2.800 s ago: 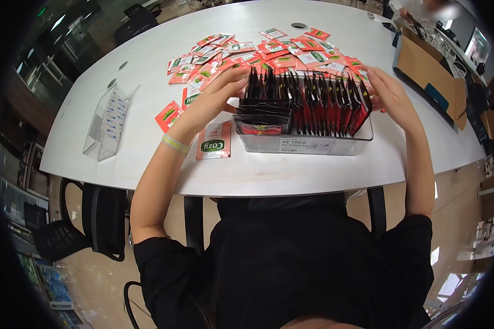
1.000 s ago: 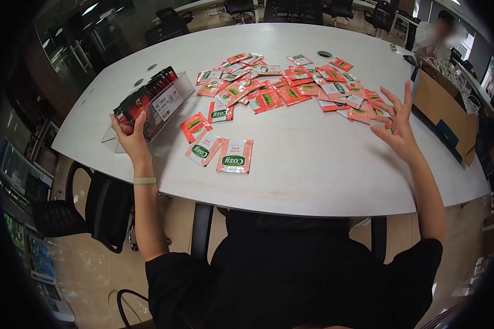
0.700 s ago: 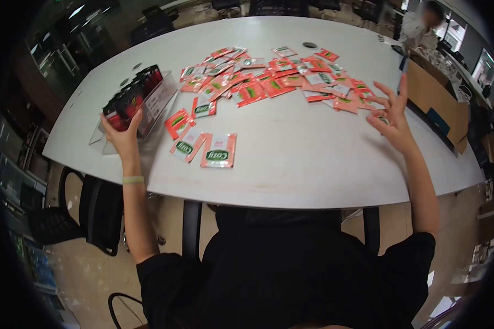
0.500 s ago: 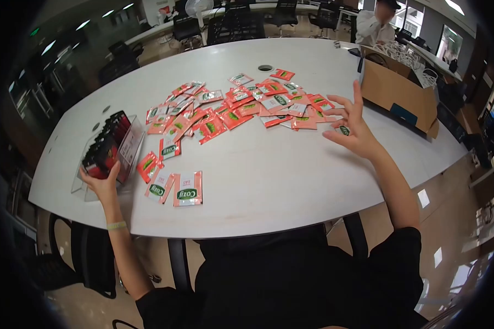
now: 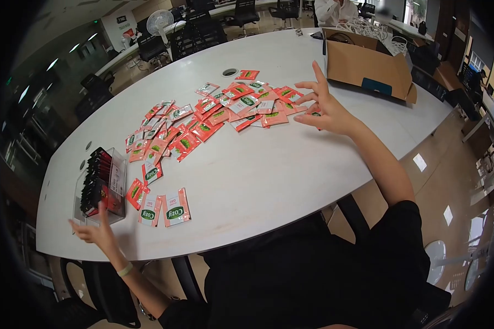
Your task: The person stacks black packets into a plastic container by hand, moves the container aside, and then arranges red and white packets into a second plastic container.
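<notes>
My left hand (image 5: 97, 229) is open, fingers apart, just in front of a clear plastic box (image 5: 117, 183) on the left of the table. Dark packets (image 5: 97, 181) stand in a row inside that box. To the right of it lie two sachets side by side, the nearer one a pink and white Cozy sachet (image 5: 175, 208). A loose heap of red and pink sachets (image 5: 206, 129) spreads across the middle of the table. At the heap's right end hovers my right hand (image 5: 329, 109), open with its fingers spread and nothing visible in them.
An open cardboard box (image 5: 368, 66) stands on the white table (image 5: 247, 181) at the back right, with white cables (image 5: 368, 27) behind it. A person in a white top (image 5: 335, 12) is beyond the table. Chairs and a white fan (image 5: 160, 23) are farther back.
My left hand has come off the packets in the clear box, opened and drawn back toward me. My right hand stays open near the heap. The whole view has turned rightward and tilted.
</notes>
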A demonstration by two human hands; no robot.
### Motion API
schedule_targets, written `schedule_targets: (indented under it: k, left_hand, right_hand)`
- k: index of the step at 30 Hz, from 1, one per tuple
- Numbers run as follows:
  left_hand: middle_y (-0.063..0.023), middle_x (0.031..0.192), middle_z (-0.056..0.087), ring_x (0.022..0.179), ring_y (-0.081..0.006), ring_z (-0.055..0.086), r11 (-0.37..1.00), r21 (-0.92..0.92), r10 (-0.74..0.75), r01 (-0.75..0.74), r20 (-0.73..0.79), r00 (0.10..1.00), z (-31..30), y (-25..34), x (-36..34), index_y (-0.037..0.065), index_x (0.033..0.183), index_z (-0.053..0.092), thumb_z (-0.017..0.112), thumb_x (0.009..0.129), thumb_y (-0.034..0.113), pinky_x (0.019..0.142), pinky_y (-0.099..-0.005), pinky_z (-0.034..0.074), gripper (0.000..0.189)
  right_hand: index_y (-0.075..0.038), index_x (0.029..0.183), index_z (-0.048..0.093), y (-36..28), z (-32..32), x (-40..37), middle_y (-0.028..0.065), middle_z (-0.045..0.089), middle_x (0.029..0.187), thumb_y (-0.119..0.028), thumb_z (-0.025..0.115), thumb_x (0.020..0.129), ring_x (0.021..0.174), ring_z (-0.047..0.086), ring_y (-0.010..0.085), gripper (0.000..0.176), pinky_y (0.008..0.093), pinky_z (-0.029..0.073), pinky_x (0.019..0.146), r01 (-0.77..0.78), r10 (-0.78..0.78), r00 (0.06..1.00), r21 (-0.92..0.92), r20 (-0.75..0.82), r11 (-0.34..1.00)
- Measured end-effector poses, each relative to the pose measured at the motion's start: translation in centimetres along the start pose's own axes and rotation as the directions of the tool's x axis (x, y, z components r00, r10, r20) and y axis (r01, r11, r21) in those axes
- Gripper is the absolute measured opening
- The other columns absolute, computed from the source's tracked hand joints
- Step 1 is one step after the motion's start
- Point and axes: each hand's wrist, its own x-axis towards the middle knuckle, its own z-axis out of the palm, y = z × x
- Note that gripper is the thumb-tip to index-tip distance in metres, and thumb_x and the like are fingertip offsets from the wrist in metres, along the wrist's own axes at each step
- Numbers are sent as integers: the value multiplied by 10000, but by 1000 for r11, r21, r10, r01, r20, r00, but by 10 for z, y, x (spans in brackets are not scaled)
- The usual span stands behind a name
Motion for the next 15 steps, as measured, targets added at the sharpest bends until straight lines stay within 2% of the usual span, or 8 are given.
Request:
schedule_targets:
  k: [1,2,4,5,7,9,12,15]
  left_hand:
    - [-254,1406,189,1315,-367,150,988,-146,44,-59,-106,993,-3,-11,3,-60,1382,145,711,724,421,1084,-456,137,992]
    - [-254,1406,189,1315,-367,150,987,-147,46,-59,-94,995,-5,-29,16,-60,1382,145,711,724,421,1084,-456,137,992]
    - [-233,1435,154,1332,-382,99,845,-507,152,-171,-79,985,-2,-73,44,-40,1397,126,717,726,369,1085,-459,127,983]
    - [-233,1435,150,1331,-383,103,828,-528,180,-187,-65,981,-2,-88,51,-37,1398,128,717,726,365,1085,-459,131,980]
    - [-233,1435,142,1329,-383,109,943,-264,210,-203,0,978,-2,-106,60,-30,1401,133,717,725,357,1085,-459,138,973]
    - [-233,1435,134,1328,-384,116,972,-51,232,-229,66,970,3,-116,63,-23,1404,137,716,725,349,1084,-458,146,967]
    - [-232,1435,122,1325,-384,126,958,70,266,-277,131,955,8,-127,66,-13,1408,144,716,724,337,1083,-457,157,958]
    - [-232,1435,114,1323,-385,133,961,66,257,-269,157,954,20,-144,70,-6,1410,148,716,724,329,1083,-457,164,952]
  right_hand:
    - [-189,1407,-192,-1,-3,2,277,382,1282,-286,715,769,1010,557,298,1113,353,520,757,-4,4,1000,-6,-5,1000]
    - [-185,1409,-187,-1,-5,2,276,383,1282,-289,715,767,1003,562,295,1112,348,526,745,-10,10,1000,-15,-5,1000]
    - [-183,1411,-180,-1,-6,3,277,386,1279,-291,716,767,1002,566,290,1109,344,529,740,-36,36,999,-22,-4,999]
    - [-182,1413,-174,-1,-8,3,277,388,1277,-293,717,766,1000,570,286,1106,339,532,734,-47,46,999,-22,-9,999]
    - [-181,1413,-172,0,-11,2,277,387,1279,-295,716,766,1001,573,285,1105,334,533,732,-48,47,999,-40,-11,998]
    - [-180,1414,-171,2,-11,3,278,387,1281,-296,715,766,1002,576,283,1103,329,533,729,-42,41,999,-47,-29,998]
    - [-182,1414,-171,8,-11,4,285,378,1289,-295,718,765,1001,582,283,1106,326,534,725,-61,60,998,-66,-17,996]
    - [-176,1412,-176,8,-9,4,295,371,1292,-295,721,762,992,587,283,1114,325,534,723,-112,113,994,-75,2,991]
